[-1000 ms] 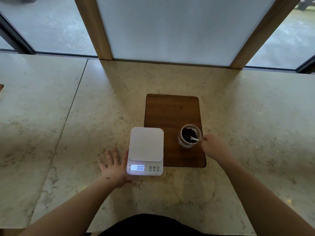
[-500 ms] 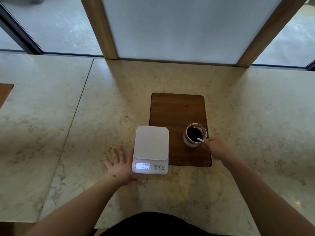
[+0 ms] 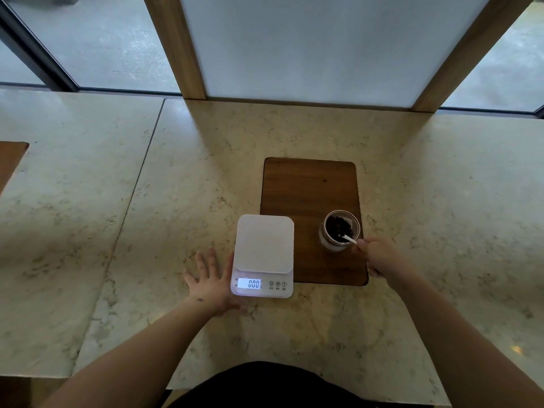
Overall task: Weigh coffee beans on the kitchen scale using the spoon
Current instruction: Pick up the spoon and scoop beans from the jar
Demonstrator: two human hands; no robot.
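A white kitchen scale (image 3: 264, 251) sits on the marble counter, its lit display reading 0.00 and its platform bare. My left hand (image 3: 212, 282) lies flat on the counter with fingers spread, touching the scale's left side. To the right, a small glass jar (image 3: 338, 231) of dark coffee beans (image 3: 338, 226) stands on a brown wooden board (image 3: 312, 201). My right hand (image 3: 379, 256) grips the handle of a white spoon (image 3: 348, 238), whose bowl end is dipped into the beans inside the jar.
The beige marble counter (image 3: 176, 201) has a seam running down its left part. A second brown board (image 3: 10, 160) shows at the far left edge. Behind the counter stand wooden posts and a pale panel between windows.
The view has shifted slightly. Both hands stay where they were, the spoon remains dipped in the jar, and the display still reads 0.00.
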